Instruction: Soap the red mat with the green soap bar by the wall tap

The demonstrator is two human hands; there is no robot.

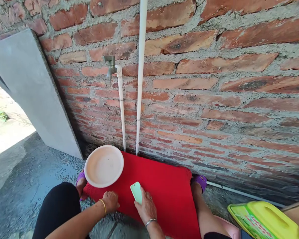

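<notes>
A red cloth point(159, 192) lies spread in front of me between my two feet, seemingly over a low surface. My right hand point(147, 206) is closed around a pale green oblong scrub brush point(136, 192); its smooth back with a small hole faces up, and any bristles are hidden. My left hand point(110, 201), curled into a fist, rests at the cloth's near-left edge; whether the fingers pinch anything is hidden. Just beyond that hand, a pale pink basin point(104, 166) stands on the cloth's far-left corner.
A brick wall point(189, 99) rises ahead, with a tap point(110, 69) on a white pipe point(121, 106) and a taller pipe point(141, 73) beside it. At left leans a grey slab point(37, 93). A yellow detergent bottle point(266, 219) is at lower right. The concrete floor point(49, 166) looks wet.
</notes>
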